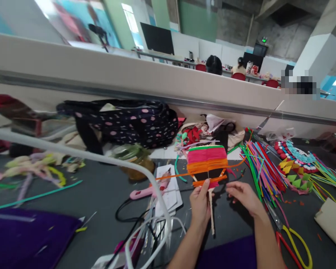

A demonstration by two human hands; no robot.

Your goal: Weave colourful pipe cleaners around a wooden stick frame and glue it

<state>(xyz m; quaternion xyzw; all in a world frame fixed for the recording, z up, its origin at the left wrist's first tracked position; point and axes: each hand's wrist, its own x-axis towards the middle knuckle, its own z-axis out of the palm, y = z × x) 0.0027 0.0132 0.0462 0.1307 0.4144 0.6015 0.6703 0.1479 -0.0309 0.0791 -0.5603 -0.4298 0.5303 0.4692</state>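
Note:
My left hand (pixel 201 201) is closed on the lower part of a small woven fan-like piece (pixel 207 158), thumb over its bottom orange strip. The piece has green, pink and orange bands across a light frame, a dark gap below them, and a thin pale handle (pixel 212 215) pointing down. Loose orange strips stick out on both sides. Just right of the piece, my right hand (pixel 245 196) hovers with its fingers bent and partly together; whether anything small is between the fingertips is hard to see.
A pink glue gun (pixel 145 192) and glass jar (pixel 134 160) lie left. A white tube (pixel 100 153) crosses the left foreground. At right are colourful strips (pixel 266 168) and yellow-red scissors (pixel 291 237). A dotted bag (pixel 128 123) stands behind, against the partition.

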